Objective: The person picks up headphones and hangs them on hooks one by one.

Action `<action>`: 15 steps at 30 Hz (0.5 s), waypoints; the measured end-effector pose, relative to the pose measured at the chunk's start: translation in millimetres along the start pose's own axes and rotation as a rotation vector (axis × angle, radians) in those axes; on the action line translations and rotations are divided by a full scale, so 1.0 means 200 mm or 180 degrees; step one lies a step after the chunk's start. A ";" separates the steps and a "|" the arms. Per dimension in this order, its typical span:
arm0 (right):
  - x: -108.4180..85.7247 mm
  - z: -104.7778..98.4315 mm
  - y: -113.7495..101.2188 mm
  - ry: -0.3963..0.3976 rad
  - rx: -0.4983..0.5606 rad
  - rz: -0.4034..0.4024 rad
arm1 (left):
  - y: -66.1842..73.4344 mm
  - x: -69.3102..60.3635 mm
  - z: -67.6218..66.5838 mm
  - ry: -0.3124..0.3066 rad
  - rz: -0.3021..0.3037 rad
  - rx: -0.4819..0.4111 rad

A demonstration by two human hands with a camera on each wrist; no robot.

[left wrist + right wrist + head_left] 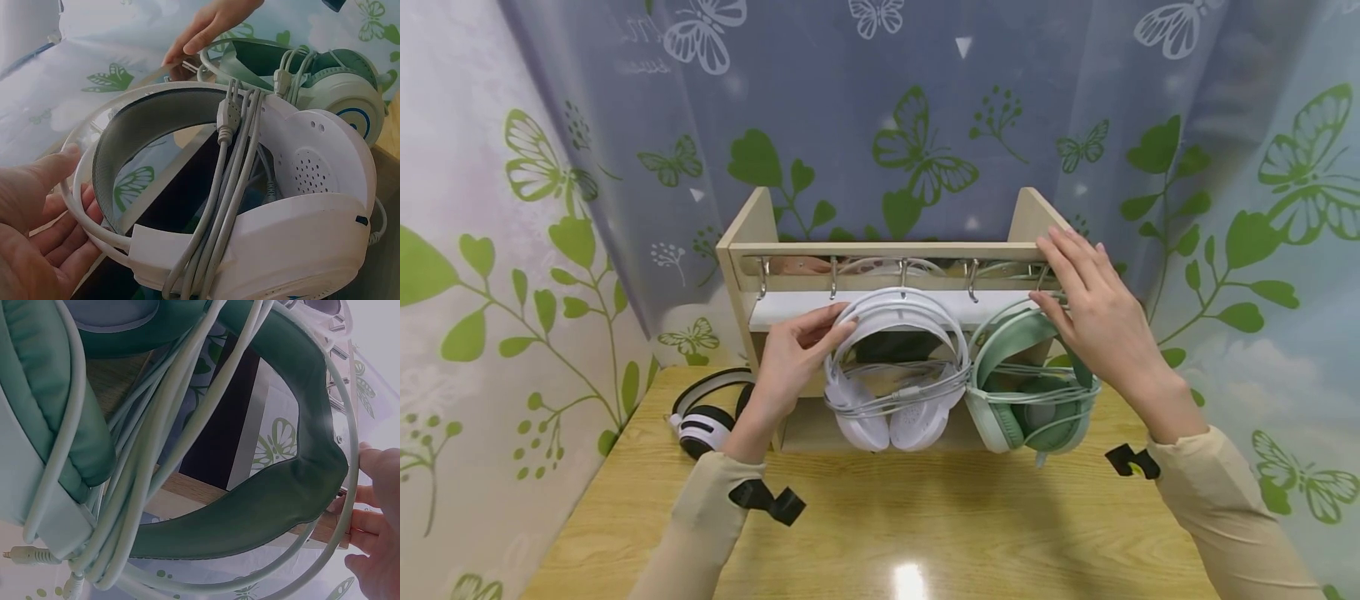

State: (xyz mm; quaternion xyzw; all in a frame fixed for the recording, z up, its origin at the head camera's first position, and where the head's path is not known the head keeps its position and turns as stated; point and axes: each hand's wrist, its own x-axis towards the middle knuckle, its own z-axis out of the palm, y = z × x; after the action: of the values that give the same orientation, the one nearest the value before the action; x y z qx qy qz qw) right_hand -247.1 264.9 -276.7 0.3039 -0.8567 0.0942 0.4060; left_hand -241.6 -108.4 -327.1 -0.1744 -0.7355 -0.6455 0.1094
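White headphones with a cable wound round them hang at the rack's middle hook. My left hand pinches the left side of their headband between thumb and fingers, as the left wrist view also shows. Green headphones, also wrapped in cable, hang at the right end of the rack. My right hand lies over the rack's right top corner, fingers extended, its thumb near the green headband. In the right wrist view, that hand is beside the green headband.
The wooden rack carries a row of metal hooks; hooks on its left side hold nothing. Black and white headphones lie on the wooden table left of the rack. A patterned curtain stands behind.
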 end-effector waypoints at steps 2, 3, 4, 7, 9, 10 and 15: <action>0.00 0.00 0.00 0.0000 -0.0003 0.0001 | -0.01 0.00 0.00 -0.0029 0.0021 -0.0020; 0.00 0.00 0.00 -0.0002 -0.0005 0.0003 | -0.01 0.00 0.00 -0.0039 0.0033 -0.0024; 0.00 0.00 0.00 -0.0003 -0.0005 0.0005 | -0.01 0.00 -0.01 -0.0046 0.0044 -0.0019; 0.00 0.00 0.00 -0.0003 -0.0006 0.0008 | -0.02 0.00 -0.01 -0.0052 0.0059 -0.0024; 0.00 0.00 0.00 -0.0002 -0.0006 0.0007 | -0.02 0.00 -0.01 -0.0040 0.0053 -0.0037; 0.00 0.00 0.00 0.0000 -0.0004 0.0006 | -0.02 0.00 -0.01 -0.0036 0.0042 -0.0053; 0.00 0.00 0.00 0.0003 0.0002 0.0004 | -0.03 0.00 -0.02 -0.0009 0.0005 -0.0121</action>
State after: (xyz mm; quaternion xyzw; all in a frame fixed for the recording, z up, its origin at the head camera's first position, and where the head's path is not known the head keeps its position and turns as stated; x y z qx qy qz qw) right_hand -246.9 264.7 -276.6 0.3035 -0.8567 0.0948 0.4062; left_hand -244.3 -112.4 -331.5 -0.1779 -0.7231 -0.6591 0.1055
